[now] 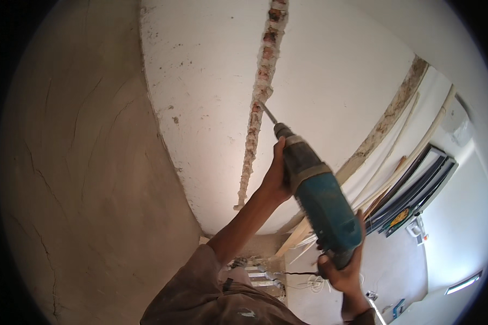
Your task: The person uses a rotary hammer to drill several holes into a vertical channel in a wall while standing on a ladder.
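Note:
A teal and black rotary hammer (pixel 325 200) is held up at a slant against a white wall (pixel 211 70). Its thin steel bit (pixel 268 113) reaches a rough vertical groove (pixel 253 130), where red brick shows through the plaster; the exact contact of the tip is hard to make out. My left hand (pixel 279 174) is wrapped round the tool's front body, behind the chuck. At the back end, my right hand (pixel 346 273) grips the rear handle, its trigger finger hidden. A dark cord (pixel 301 273) runs from near the handle.
On the left stands a brown-grey plastered wall (pixel 92 162) with long cracks. To the right are a rough strip (pixel 387 116) in the white surface, long pale poles (pixel 425 138), and dark frames or profiles (pixel 412 189). Lower down lie coiled white cable (pixel 315 283) and a blue object (pixel 398 309).

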The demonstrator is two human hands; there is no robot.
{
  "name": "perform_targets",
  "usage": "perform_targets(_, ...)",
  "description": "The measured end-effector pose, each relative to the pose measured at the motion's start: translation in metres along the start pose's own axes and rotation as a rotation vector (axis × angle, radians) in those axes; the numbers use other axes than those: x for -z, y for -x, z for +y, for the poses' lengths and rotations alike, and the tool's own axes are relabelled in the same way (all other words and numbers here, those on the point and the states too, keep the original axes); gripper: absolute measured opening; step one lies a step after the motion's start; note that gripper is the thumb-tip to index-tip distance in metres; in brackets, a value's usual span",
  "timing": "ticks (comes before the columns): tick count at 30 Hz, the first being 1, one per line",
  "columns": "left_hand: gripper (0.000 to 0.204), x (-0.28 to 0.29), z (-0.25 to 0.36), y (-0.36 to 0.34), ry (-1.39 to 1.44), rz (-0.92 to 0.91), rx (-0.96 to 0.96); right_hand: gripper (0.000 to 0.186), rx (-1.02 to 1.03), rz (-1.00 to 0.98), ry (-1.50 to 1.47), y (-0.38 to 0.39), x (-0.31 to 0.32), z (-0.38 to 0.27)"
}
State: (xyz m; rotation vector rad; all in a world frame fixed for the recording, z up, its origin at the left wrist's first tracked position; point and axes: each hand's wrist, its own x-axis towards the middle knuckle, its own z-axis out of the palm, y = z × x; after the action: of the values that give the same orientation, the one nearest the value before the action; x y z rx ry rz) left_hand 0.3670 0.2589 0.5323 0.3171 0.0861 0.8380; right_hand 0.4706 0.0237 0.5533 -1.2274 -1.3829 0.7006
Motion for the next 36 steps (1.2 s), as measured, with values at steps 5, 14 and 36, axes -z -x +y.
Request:
perform_targets(5, 0.065, -0.037, 0.015, -0.017, 0.147, -0.107, -0.015, 0.096, -0.097, -0.012, 0.033, -0.043, 0.012, -0.078)
perform_targets(14, 0.065, -0.063, 0.065, -0.064, 0.314, -0.335, -0.334, 0.080, -0.002, -0.156, 0.625, -0.143, -0.003, -0.197)
perform_targets(36, 0.062, -0.091, 0.053, -0.052, 0.569, -0.307, -0.281, 0.085, 0.130, -0.216, 1.078, -0.159, -0.025, -0.245)
